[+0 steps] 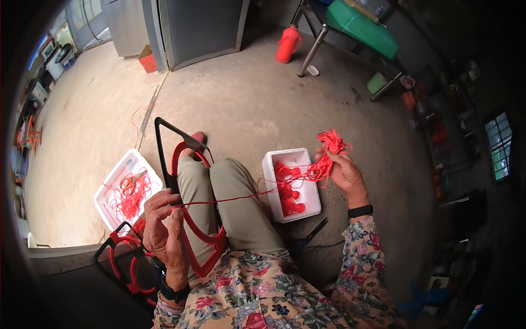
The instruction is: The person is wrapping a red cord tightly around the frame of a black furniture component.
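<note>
My left hand [167, 233] is closed, its thumb and fingertips pinching a red cord [233, 198] beside a black frame [163, 148] with red wrapped curved parts. That frame stands tilted against my lap. From the pinch, the cord stretches right across my knees toward my right hand [346, 174]. A loose bundle of red cord [332, 143] is gripped in that hand, several strands trailing down to the left. Below them, a white foam box [311, 204] on the floor holds more red cord bundles [289, 189].
On the left, a white basin [105, 200] contains tangled red cord and orange-handled scissors [130, 185]. A second black-and-red frame [116, 237] lies by my left wrist. Farther off are a red thermos [287, 45] and a metal-legged table [313, 52]. A dark pointed tool [315, 230] is near my right hip.
</note>
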A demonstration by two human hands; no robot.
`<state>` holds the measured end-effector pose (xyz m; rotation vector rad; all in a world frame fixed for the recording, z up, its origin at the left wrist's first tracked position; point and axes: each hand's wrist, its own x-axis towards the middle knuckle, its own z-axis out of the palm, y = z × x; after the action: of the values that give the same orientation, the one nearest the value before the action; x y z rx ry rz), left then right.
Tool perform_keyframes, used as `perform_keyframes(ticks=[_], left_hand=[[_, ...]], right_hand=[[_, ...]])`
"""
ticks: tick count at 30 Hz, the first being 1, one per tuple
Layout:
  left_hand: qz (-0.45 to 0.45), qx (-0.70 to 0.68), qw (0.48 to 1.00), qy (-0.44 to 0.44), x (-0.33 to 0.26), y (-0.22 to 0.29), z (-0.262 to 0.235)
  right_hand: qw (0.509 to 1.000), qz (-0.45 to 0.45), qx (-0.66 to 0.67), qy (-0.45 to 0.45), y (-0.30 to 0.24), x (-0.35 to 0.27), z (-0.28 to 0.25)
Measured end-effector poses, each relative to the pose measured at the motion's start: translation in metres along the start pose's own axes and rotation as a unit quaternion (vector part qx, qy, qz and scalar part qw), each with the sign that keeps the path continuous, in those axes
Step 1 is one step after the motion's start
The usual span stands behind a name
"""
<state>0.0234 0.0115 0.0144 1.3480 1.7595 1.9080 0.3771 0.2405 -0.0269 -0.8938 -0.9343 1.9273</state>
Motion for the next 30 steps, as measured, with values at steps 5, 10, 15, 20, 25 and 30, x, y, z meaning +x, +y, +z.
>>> perform_keyframes(ticks=[5, 10, 15, 20, 25, 30], left_hand=[[-0.063, -0.022, 0.998, 0.000, -0.001, 0.005, 0.000], [-0.046, -0.037, 0.998, -0.026, -0.002, 0.002, -0.002], [-0.061, -0.139, 0.988, 0.041, -0.007, 0.001, 0.010], [-0.398, -0.338, 0.847, 0.101, -0.026, 0.000, 0.024], [-0.420, -0.361, 0.832, 0.028, -0.037, -0.004, 0.029], [-0.458, -0.391, 0.798, -0.019, -0.036, -0.003, 0.032]], right_hand=[[0.988, -0.051, 0.089, 0.111, -0.019, -0.011, -0.059], [0.959, -0.100, 0.210, 0.165, -0.027, -0.020, -0.127], [0.957, -0.121, 0.198, 0.173, -0.011, -0.021, -0.140], [0.963, -0.087, 0.232, 0.107, 0.030, -0.042, -0.042], [0.958, 0.040, 0.279, -0.045, 0.079, -0.036, 0.087], [0.956, 0.138, 0.228, -0.121, 0.099, -0.048, 0.169]])
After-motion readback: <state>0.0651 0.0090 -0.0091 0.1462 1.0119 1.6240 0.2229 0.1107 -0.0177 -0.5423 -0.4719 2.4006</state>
